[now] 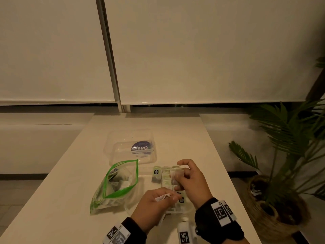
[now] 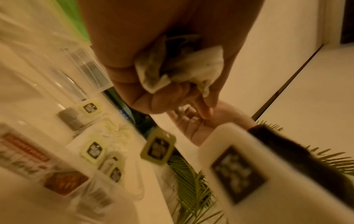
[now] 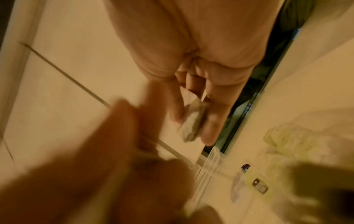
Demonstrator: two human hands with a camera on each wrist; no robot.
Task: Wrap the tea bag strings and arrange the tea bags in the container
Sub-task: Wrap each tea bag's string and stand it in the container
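— Where was the tea bag (image 1: 177,176)?
— Pinched in the right hand (image 1: 189,180) above the container (image 1: 186,209); the left hand (image 1: 154,206) clutched a crumpled bag and drew the string (image 1: 174,184) taut.
— The trick?
— Probably even tension, snug turns, no tearing.

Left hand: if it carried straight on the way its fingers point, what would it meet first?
Most likely the right hand. The left hand, gripping a tea bag, points its fingertips right and slightly away, towards the right hand's fingers holding another tea bag just beyond. How far apart in depth they are is unclear.
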